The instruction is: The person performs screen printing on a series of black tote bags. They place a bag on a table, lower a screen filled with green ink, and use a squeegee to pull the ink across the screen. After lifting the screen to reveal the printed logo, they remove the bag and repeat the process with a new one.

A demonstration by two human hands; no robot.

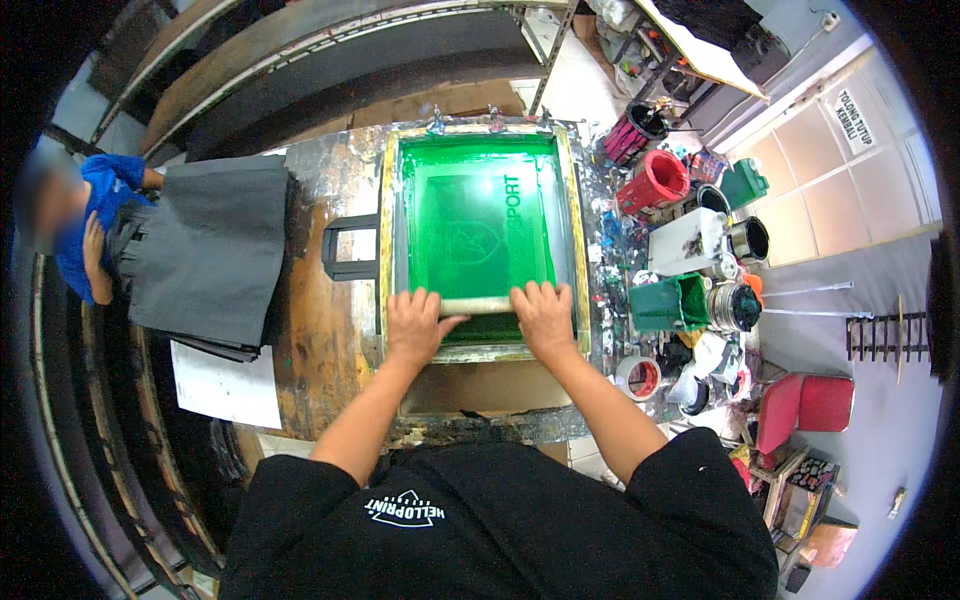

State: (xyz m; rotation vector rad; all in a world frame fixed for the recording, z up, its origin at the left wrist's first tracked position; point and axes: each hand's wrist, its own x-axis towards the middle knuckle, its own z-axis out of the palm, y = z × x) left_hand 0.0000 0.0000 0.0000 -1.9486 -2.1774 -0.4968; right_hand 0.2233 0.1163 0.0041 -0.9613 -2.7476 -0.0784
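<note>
Far left of the fingers, a stack of dark pieces (215, 235) lies on the worktop (315, 365). The left hand (412, 322) and right hand (545, 318) wrap their fingers around the ends of a pale squeegee (475, 306), over the near part of a framed green screen (578, 225). It appears a squeegee stroke is underway, calling next for even pressure. Right of the fingers stand a red bucket (642, 190), contents unclear, and a green-smeared tub (655, 305).

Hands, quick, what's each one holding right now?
Left hand: closed on the squeegee, at its left end.
Right hand: closed on its right end.
</note>
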